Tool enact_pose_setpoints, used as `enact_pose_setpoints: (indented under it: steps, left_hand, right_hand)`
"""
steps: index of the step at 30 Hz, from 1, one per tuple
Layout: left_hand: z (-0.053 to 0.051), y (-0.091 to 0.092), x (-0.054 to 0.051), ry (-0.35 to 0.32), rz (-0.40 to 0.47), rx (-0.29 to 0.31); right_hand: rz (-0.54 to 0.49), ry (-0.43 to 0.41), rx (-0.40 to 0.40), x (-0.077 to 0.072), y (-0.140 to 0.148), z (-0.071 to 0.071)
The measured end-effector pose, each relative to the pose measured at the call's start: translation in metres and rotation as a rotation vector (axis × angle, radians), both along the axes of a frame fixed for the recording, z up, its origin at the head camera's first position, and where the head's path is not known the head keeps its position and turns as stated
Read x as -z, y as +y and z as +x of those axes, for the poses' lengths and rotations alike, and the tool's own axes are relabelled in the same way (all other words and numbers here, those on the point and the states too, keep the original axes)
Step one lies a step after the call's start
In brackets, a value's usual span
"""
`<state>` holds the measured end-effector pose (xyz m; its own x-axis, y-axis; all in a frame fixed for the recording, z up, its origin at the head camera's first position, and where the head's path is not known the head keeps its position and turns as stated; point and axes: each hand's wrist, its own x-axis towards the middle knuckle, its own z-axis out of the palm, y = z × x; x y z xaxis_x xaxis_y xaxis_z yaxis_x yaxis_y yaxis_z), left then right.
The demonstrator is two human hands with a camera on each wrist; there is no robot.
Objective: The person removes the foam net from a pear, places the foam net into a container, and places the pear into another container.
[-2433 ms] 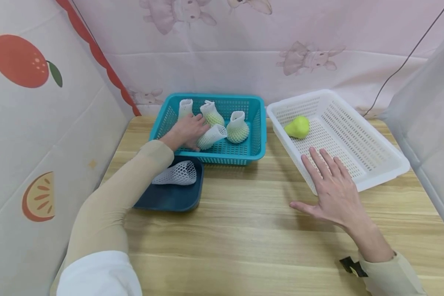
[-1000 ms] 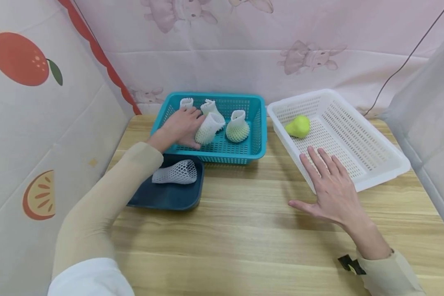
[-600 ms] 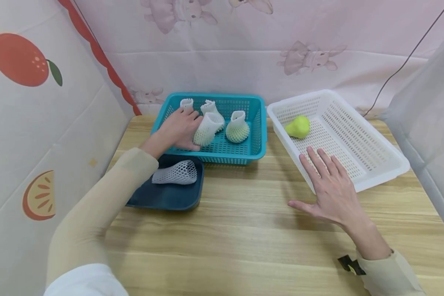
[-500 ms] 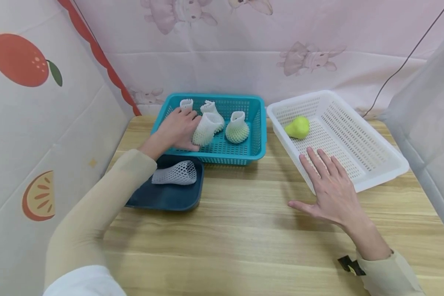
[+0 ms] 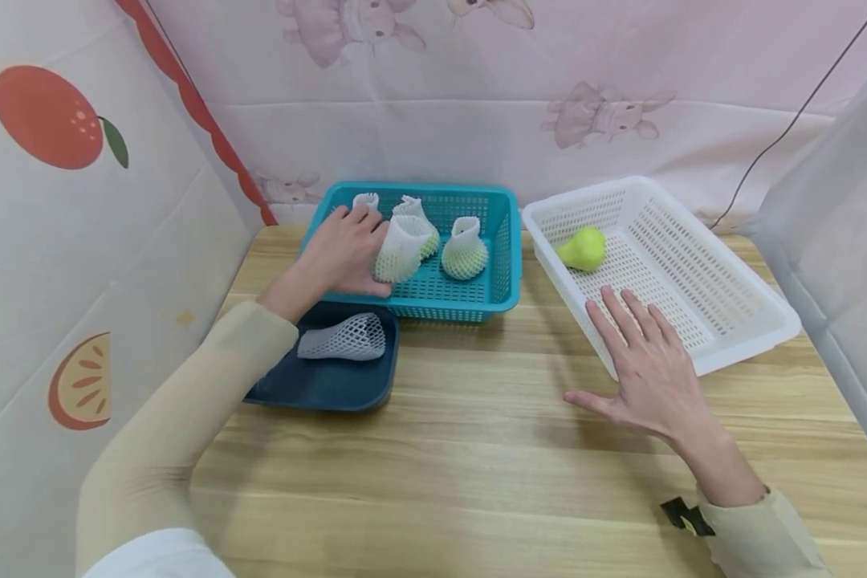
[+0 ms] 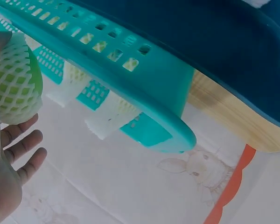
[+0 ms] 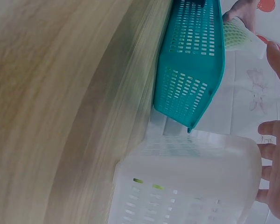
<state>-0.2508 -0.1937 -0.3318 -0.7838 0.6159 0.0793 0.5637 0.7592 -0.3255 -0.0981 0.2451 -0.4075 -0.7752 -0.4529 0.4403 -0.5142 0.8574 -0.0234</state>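
Note:
In the head view my left hand (image 5: 347, 250) holds a green pear in a white foam net (image 5: 399, 250) over the teal basket (image 5: 448, 307). The left wrist view shows that netted pear (image 6: 17, 84) between thumb and fingers, raised beside the basket rim. Other netted pears stand in the basket, one at its right (image 5: 465, 250) and one behind the held pear (image 5: 415, 210). My right hand (image 5: 653, 377), fingers straight and spread, rests at the near left rim of the white basket (image 5: 737, 357). A bare green pear (image 5: 584, 248) lies inside that basket.
A dark blue tray (image 5: 332, 393) stands in front of the teal basket, with an empty foam net (image 5: 343, 338) in it. Printed cloth hangs behind and at both sides of the wooden table (image 5: 477, 457). A thin dark cable (image 5: 787, 128) runs down the back at the right.
My left hand has drawn slightly left and toward me, and the netted pear in it has come up from lying tilted in the basket. My right hand has stayed in place.

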Motion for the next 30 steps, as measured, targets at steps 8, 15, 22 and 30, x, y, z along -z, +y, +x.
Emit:
enact_pose_setpoints:
  steps: [8,15,22,30]
  left_hand:
    - [0.021,0.006,-0.003,0.059,0.081,0.021]
    - [0.041,0.013,-0.004,0.076,0.139,0.031]
    - [0.061,0.023,-0.001,0.04,0.236,0.035]
    - [0.084,0.037,0.004,0.0,0.282,0.052]
  right_hand:
    - [-0.001,0.01,-0.003,0.001,-0.001,-0.002]
    - [-0.003,0.011,-0.007,0.001,-0.001,-0.002]
    - [-0.002,0.01,-0.007,0.001,-0.001,-0.002]
    - [0.007,-0.004,-0.002,0.003,-0.001,-0.003]
